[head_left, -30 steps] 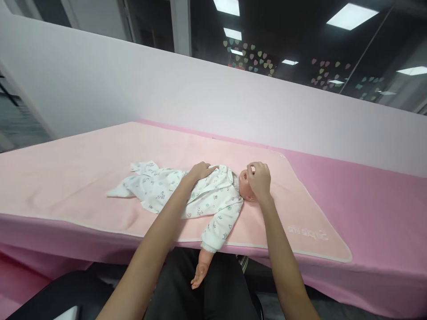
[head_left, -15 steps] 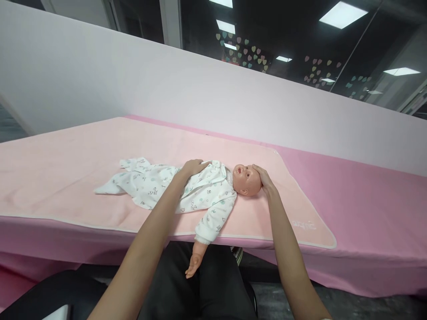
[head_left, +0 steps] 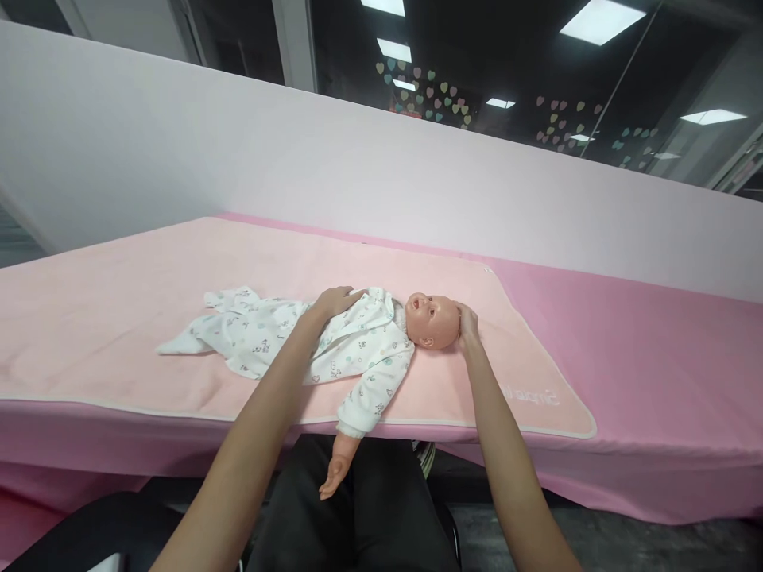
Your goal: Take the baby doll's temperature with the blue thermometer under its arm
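A baby doll [head_left: 434, 322] lies on its back in white printed sleepwear [head_left: 358, 349], with its head to the right. My left hand [head_left: 338, 302] rests flat on the doll's chest and belly area, its fingers stretched across the cloth. At the other end, my right hand [head_left: 468, 324] cups the crown of the doll's head; some of its fingers are hidden behind the head. One doll arm [head_left: 338, 465] hangs over the near table edge, above my lap.
Beneath the doll is a peach mat [head_left: 149, 262] on a pink-covered table [head_left: 656, 357]. A white low wall [head_left: 358, 167] runs along the far side, with dark glass [head_left: 506, 48] above it. My dark trousers [head_left: 381, 516] show under the table edge.
My right hand has slid from the doll's forehead toward the back of its crown. My left hand stays on the torso. The whole view has shifted slightly.
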A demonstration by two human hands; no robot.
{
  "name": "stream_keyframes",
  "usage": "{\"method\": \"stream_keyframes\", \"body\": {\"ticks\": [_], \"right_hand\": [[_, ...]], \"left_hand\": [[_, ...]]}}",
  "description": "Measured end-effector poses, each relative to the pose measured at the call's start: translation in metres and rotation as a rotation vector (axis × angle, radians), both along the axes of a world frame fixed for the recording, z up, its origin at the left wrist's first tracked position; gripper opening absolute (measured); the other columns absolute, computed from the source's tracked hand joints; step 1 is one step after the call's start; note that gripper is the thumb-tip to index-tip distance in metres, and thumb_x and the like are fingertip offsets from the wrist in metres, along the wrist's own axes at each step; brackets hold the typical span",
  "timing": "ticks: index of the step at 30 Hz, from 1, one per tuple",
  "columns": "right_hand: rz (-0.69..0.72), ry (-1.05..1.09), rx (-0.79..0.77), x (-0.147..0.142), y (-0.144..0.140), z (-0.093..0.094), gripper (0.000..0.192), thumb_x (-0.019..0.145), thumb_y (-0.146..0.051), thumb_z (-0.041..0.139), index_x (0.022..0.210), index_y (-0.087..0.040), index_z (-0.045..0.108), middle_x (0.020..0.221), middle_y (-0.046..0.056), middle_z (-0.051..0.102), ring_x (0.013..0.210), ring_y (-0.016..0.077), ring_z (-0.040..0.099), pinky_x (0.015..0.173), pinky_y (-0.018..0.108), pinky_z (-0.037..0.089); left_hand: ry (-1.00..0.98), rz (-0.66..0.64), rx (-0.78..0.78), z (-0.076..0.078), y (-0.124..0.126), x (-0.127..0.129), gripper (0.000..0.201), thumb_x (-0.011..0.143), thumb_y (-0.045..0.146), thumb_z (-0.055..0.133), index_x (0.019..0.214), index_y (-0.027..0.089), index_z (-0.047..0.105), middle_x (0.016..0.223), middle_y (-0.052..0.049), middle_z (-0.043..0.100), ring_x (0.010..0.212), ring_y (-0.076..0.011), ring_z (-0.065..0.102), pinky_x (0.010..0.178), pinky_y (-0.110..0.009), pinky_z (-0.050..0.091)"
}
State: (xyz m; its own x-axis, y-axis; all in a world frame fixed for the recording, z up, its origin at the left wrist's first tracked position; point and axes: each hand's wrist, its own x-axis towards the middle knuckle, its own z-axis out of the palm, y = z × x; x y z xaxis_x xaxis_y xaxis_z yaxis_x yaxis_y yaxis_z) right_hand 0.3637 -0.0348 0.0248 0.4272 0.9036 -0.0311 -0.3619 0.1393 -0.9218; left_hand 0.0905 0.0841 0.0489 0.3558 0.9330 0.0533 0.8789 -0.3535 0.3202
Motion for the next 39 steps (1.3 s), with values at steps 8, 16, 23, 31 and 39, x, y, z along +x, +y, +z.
{"method": "stream_keyframes", "body": {"ticks": [8,16,23,31,39], "right_hand": [[-0.008,-0.204,0.138,-0.003,0.001,0.002,0.026,0.07,-0.043,0.058,0.063,-0.018,0.056,0.069,0.0,0.064,0.072,0.0159,0.059,0.075,0.031,0.048],[-0.284,-0.362,0.171,-0.001,0.001,0.002,0.036,0.072,-0.044,0.052,0.095,-0.017,0.061,0.103,0.005,0.063,0.103,0.016,0.052,0.089,0.029,0.041],[-0.097,-0.409,0.158,-0.009,-0.008,0.01,0.026,0.068,-0.042,0.057,0.074,-0.018,0.064,0.085,0.004,0.068,0.089,0.0195,0.058,0.085,0.033,0.044],[-0.081,-0.281,0.16,-0.009,-0.004,0.009,0.021,0.065,-0.039,0.059,0.07,-0.018,0.062,0.082,0.002,0.067,0.085,0.0175,0.059,0.084,0.03,0.045],[-0.306,-0.252,0.156,0.002,0.001,0.0,0.032,0.07,-0.041,0.055,0.095,-0.021,0.059,0.106,0.004,0.062,0.108,0.0146,0.05,0.09,0.028,0.039]], "left_hand": [[0.011,0.008,0.014,0.001,-0.001,0.002,0.07,0.076,0.065,0.023,0.108,0.015,0.06,0.11,-0.012,0.063,0.098,-0.027,0.058,0.08,-0.03,0.044],[0.007,0.013,-0.003,0.001,-0.003,0.002,0.068,0.077,0.064,0.023,0.107,0.016,0.06,0.11,-0.012,0.063,0.098,-0.0271,0.058,0.08,-0.03,0.043],[0.012,0.0,-0.009,0.002,-0.005,0.002,0.067,0.077,0.064,0.022,0.105,0.015,0.06,0.109,-0.012,0.063,0.098,-0.0273,0.058,0.081,-0.031,0.043],[0.017,0.004,-0.001,0.002,-0.003,0.002,0.067,0.077,0.064,0.022,0.106,0.016,0.06,0.109,-0.011,0.063,0.098,-0.0267,0.058,0.08,-0.031,0.044],[0.013,0.003,-0.009,0.002,-0.004,0.002,0.068,0.077,0.063,0.022,0.108,0.015,0.059,0.112,-0.012,0.061,0.1,-0.0275,0.057,0.081,-0.031,0.043]]}}
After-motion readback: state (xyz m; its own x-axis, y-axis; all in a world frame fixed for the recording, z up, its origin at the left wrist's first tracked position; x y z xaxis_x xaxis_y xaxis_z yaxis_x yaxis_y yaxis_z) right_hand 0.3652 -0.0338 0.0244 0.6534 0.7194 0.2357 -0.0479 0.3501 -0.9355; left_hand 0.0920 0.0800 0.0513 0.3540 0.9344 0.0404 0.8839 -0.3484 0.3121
